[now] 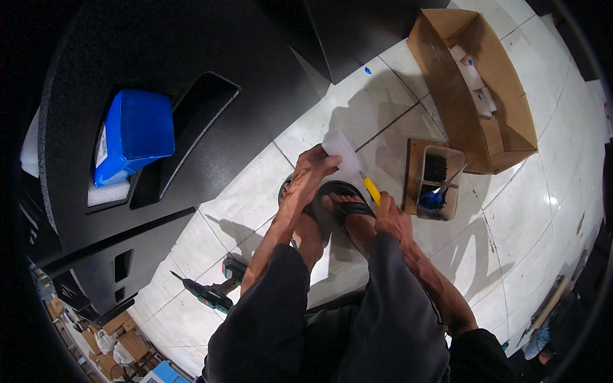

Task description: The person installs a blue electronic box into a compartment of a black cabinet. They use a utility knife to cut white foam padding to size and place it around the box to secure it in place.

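Note:
Low over the tiled floor, my left hand (311, 172) grips a white, foam-like block (341, 153) between thumb and fingers. My right hand (393, 220) is closed around a yellow utility knife (371, 189). Its blade end points up and to the left, at the lower right edge of the block; whether it touches or cuts in, I cannot tell. Both hands are above my sandalled feet (351, 207), between my knees and the black panel.
Left stands a large black panel (249, 127) with slots and a blue-wrapped box (140, 134) in one opening. A cardboard box (453, 115) with white pieces and a divided plastic container (450, 207) are at right. A cordless drill (207, 295) lies left of my leg.

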Demonstrator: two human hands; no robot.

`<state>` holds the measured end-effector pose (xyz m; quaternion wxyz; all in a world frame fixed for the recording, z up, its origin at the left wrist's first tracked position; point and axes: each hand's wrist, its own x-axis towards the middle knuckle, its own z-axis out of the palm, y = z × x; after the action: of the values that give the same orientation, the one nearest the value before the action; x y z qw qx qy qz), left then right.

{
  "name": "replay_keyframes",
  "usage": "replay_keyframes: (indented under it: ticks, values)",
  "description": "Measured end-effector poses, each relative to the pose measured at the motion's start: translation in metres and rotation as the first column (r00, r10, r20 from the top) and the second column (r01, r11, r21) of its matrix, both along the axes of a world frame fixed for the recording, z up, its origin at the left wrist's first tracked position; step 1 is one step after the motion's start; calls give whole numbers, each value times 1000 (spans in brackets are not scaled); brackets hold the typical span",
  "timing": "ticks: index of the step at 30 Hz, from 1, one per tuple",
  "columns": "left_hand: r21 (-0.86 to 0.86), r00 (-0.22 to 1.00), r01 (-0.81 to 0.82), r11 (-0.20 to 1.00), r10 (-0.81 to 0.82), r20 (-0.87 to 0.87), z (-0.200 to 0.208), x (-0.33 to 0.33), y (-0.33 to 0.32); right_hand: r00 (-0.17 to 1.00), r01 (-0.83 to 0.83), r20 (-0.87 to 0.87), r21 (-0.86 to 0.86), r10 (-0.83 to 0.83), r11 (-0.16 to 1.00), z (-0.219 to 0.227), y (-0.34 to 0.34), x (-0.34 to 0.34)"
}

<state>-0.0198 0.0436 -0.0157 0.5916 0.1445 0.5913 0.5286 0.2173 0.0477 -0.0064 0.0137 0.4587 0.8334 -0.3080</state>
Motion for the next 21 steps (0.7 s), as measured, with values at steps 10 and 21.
replay_keyframes:
  ticks: [10,21]
  values:
    - [-2,997,-44,999,44,57,8,0,5,1000,-15,-24,154,19,988,-10,3,-5]
    - [47,982,-55,997,46,181,10,-2,8,998,-15,-64,173,27,985,-14,2,-4]
